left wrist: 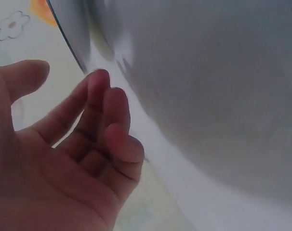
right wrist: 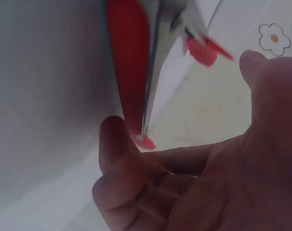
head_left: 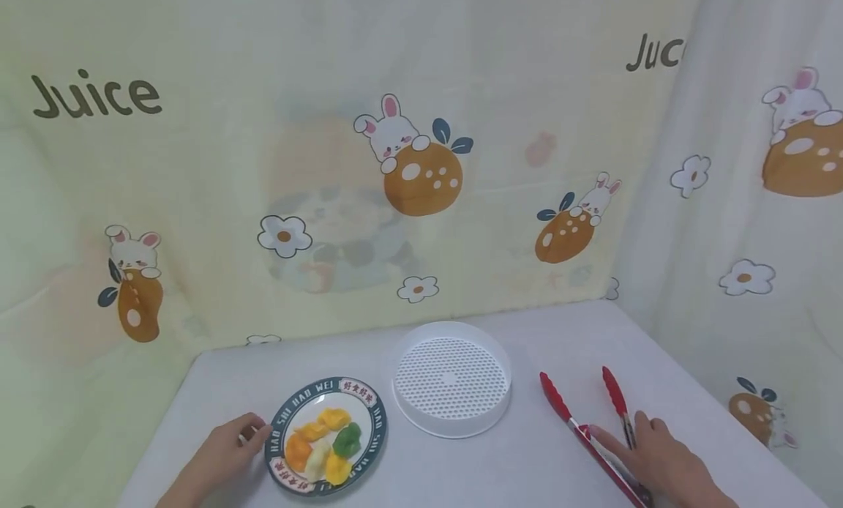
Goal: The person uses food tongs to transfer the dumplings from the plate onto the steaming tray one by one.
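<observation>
My left hand is at the left rim of a round plate with a dark green patterned border. Its fingers bend loosely, thumb apart, and the tips come right up to the rim. Several coloured dumplings, yellow, orange, white and green, lie on the plate. On the right, my right hand hovers over metal tongs with red tips and red handle strips. The tongs lie spread, tips pointing away from me. In the right wrist view, the fingertips are close to the tongs, thumb held apart.
A white round perforated tray with a raised rim stands between the plate and the tongs. All lie on a white tabletop. Behind and to the right hangs a curtain printed with rabbits, oranges and flowers.
</observation>
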The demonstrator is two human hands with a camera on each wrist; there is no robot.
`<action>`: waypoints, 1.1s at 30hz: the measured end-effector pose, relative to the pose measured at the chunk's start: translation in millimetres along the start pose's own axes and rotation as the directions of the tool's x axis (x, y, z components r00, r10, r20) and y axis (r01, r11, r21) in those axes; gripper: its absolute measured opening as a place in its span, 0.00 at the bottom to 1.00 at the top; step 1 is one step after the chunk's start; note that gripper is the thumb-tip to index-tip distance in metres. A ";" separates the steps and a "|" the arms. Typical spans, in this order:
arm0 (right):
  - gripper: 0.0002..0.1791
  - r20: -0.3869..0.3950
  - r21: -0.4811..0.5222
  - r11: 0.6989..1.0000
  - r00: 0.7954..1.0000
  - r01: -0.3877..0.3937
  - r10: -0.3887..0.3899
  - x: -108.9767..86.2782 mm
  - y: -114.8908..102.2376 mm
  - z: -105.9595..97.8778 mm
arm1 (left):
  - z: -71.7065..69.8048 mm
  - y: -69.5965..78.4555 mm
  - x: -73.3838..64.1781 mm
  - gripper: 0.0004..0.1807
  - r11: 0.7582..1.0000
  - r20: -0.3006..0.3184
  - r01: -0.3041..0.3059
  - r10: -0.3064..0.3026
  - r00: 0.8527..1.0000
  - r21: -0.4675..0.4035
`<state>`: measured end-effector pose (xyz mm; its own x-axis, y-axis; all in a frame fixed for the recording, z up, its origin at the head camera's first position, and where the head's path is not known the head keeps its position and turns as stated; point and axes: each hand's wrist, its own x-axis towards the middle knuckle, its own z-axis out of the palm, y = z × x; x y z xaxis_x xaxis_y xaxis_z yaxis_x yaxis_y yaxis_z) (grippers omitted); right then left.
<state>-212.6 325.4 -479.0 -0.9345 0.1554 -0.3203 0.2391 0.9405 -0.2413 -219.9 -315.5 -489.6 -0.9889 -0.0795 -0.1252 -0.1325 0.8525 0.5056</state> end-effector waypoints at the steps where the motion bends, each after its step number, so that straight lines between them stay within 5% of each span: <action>1: 0.67 0.000 -0.002 1.000 1.000 -0.006 0.006 -3.1 -1.8 2.8 | 2.0 1.2 -0.3 0.19 1.000 0.012 0.010 -0.010 1.000 -0.016; 12: 0.73 -0.013 0.027 0.999 0.999 -0.035 0.035 -0.2 -0.8 18.6 | 7.5 19.6 -7.0 0.14 0.997 0.082 0.073 -0.069 0.994 -0.038; 22: 0.68 -0.074 0.067 0.998 0.997 0.000 0.005 0.7 0.4 0.4 | 8.3 16.2 -7.6 0.14 0.997 0.088 0.069 -0.066 0.994 -0.039; 33: 0.67 -0.161 0.204 0.970 0.982 0.131 -0.098 -15.9 -48.3 -23.7 | 11.2 12.7 -3.4 0.14 0.996 0.097 0.081 -0.076 0.992 -0.044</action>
<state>-215.6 284.7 -440.6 -0.9836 0.1087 -0.1437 0.1639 0.8711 -0.4630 -217.5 -298.6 -492.3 -0.9647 -0.0937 -0.2460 -0.2150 0.8196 0.5310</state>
